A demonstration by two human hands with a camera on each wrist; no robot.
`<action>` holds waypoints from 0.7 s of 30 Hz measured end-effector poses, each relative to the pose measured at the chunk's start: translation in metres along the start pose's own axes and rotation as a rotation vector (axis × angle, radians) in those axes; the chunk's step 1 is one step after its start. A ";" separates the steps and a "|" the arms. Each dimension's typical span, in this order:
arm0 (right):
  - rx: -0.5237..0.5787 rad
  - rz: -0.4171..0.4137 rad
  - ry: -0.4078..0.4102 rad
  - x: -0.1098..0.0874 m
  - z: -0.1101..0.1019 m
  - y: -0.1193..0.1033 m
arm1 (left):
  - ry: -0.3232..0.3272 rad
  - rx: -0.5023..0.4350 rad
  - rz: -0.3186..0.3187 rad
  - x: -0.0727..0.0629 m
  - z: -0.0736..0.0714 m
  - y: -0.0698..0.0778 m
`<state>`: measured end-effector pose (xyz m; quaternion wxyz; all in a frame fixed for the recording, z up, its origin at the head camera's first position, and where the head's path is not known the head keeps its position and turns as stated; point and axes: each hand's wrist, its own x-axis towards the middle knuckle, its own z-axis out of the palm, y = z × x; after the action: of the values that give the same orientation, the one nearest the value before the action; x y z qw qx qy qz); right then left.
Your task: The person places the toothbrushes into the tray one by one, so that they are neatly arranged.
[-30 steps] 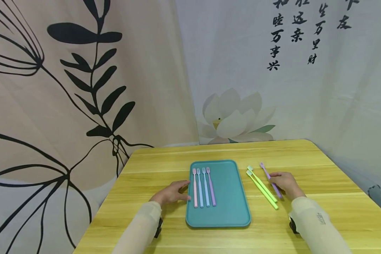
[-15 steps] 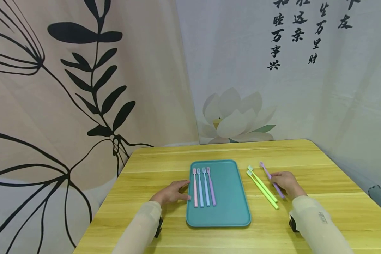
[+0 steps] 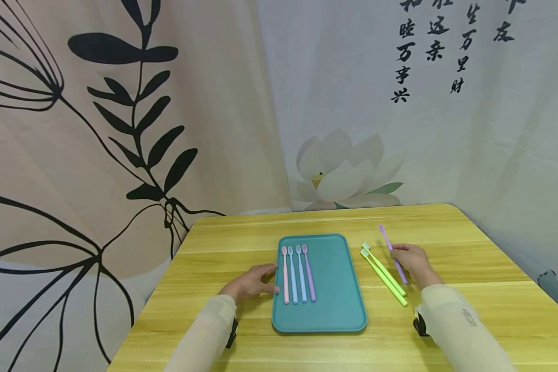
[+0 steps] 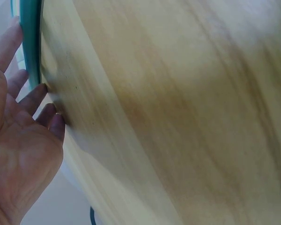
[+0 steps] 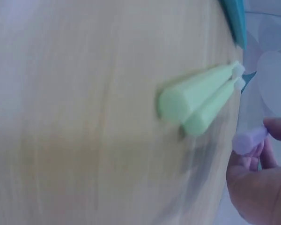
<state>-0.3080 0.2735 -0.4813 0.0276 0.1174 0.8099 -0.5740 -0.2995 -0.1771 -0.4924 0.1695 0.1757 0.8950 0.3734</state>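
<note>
My right hand (image 3: 413, 262) pinches a purple toothbrush (image 3: 385, 236) by the handle, its head pointing away from me; the handle's end (image 5: 243, 143) shows in the right wrist view. Just left of it, two green toothbrushes (image 3: 387, 279) lie side by side on the table. My left hand (image 3: 250, 281) touches the left rim of a teal tray (image 3: 337, 289) with fingers spread and fairly straight. Lined up on the tray's left half are a pink toothbrush (image 3: 285, 279), two blue toothbrushes (image 3: 298, 276) and another purple toothbrush (image 3: 309, 276).
The wooden table (image 3: 474, 258) carries the tray near its middle. Behind it hangs a pale curtain (image 3: 232, 129) printed with dark plants, a lotus and characters.
The right hand has lifted the purple toothbrush and shifted it slightly up and left in the head view. The left hand, the tray and the other toothbrushes keep their places.
</note>
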 end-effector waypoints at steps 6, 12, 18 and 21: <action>0.082 0.000 0.041 0.001 0.012 -0.007 | 0.001 -0.009 -0.010 0.001 0.000 -0.002; 0.148 0.018 0.077 -0.001 0.024 -0.015 | 0.000 -0.004 0.001 0.003 0.000 -0.001; 0.199 0.005 0.085 -0.004 0.037 -0.023 | 0.002 -0.012 -0.008 0.001 0.000 0.001; 0.214 -0.011 0.076 -0.007 0.043 -0.027 | 0.002 -0.014 -0.008 0.000 0.001 0.001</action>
<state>-0.3115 0.2237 -0.4700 -0.0189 0.1371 0.7451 -0.6525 -0.2990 -0.1759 -0.4921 0.1712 0.1703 0.8932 0.3793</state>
